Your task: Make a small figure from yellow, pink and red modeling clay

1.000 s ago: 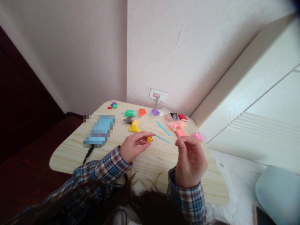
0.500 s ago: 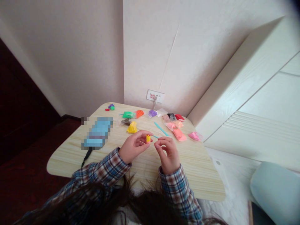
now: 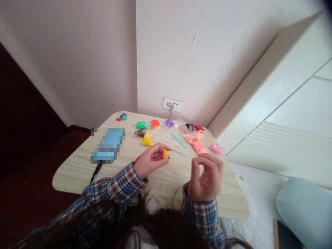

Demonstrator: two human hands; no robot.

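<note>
My left hand (image 3: 148,160) pinches a small yellow clay figure (image 3: 165,154), pinkish at its lower end, between thumb and fingers above the table. My right hand (image 3: 206,177) is raised to the right of it, apart from the figure. Its thumb and fingertips come together in a pinch, and anything between them is too small to see. A thin blue stick (image 3: 181,153) lies on the table between the hands, just beyond them. Behind my left wrist a red bit (image 3: 137,157) shows in part.
Across the wooden table (image 3: 75,173) lie a yellow clay bag (image 3: 146,139), a green one (image 3: 142,125), a coral one (image 3: 199,147), and several others. A blue plastic knife (image 3: 178,140) lies among them. A blurred blue phone-like object (image 3: 109,145) is at left; small clay pieces (image 3: 123,117) sit far left.
My right hand has moved right and up, away from the clay figure. The blue stick and a red bit by my left wrist now show more. The left hand has barely shifted.
</note>
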